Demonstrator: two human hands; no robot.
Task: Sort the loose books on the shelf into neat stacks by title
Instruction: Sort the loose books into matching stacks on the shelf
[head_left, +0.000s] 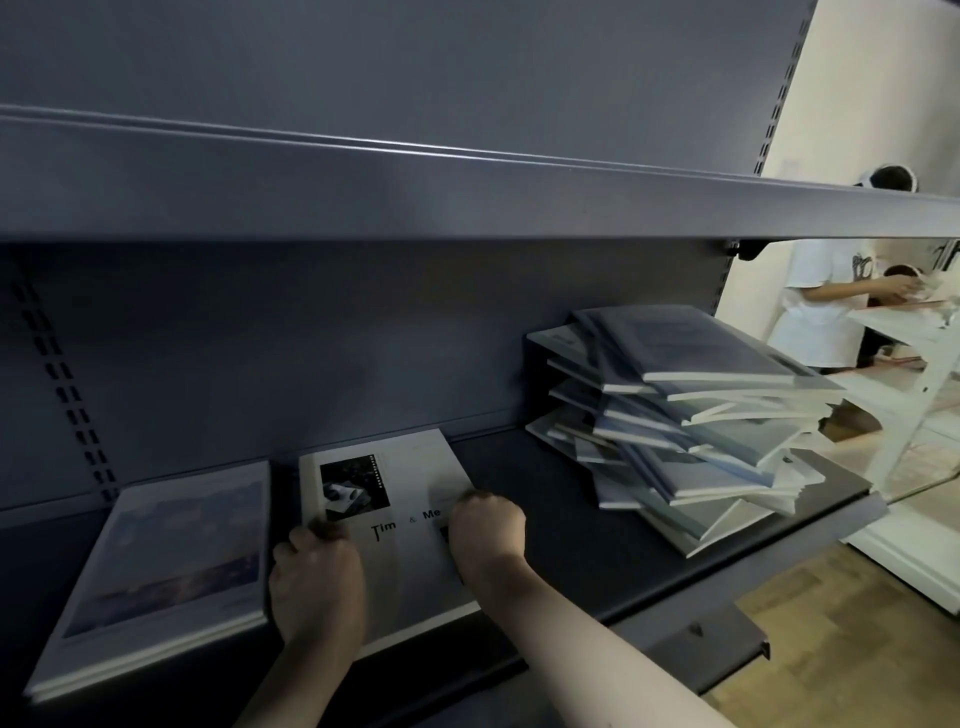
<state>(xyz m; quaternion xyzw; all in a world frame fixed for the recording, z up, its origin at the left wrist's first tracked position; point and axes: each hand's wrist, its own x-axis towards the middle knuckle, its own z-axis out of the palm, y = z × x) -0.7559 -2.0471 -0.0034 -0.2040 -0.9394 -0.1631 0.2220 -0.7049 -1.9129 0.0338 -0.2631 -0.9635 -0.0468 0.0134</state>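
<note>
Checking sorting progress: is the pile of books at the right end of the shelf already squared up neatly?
No, the right-hand pile is skewed, its books fanned out at different angles with edges overhanging one another.

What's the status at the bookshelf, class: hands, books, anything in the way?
Left hand and right hand both on the Tim & Me book, fingers curled. Messy pile at right unsorted. Nothing in the way.

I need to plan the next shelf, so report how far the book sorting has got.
Done: one neat stack with a blue landscape cover lies at the shelf's left. In hand: the left hand and right hand both rest on the white "Tim & Me" book beside it, squaring it up. Left: the messy pile on the shelf is unsorted, books jutting at angles. Well under halfway, I'd judge.
</note>
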